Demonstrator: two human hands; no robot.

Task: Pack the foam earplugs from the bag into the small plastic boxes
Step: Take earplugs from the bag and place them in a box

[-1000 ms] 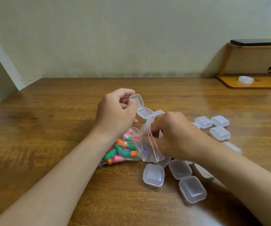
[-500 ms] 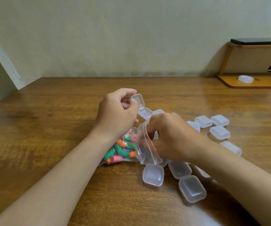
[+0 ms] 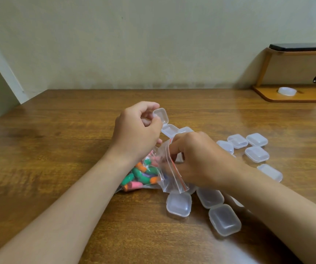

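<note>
My left grip [image 3: 136,130] pinches the open box [image 3: 169,130] at twelve o'clock; my right grip [image 3: 201,161], clamped on the bag [image 3: 173,181], should lift earplugs [image 3: 142,174] singly.

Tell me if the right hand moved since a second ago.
Yes. The right hand slid slightly left, toward the clear zip bag of coloured foam earplugs, uncovering more of the closed translucent plastic box behind it.

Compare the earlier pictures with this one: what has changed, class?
The right hand slid slightly left, its fingers pushing deeper into the mouth of the bag; whether they pinch anything is hidden. The left hand keeps holding the open box; the closed boxes stayed put.
</note>
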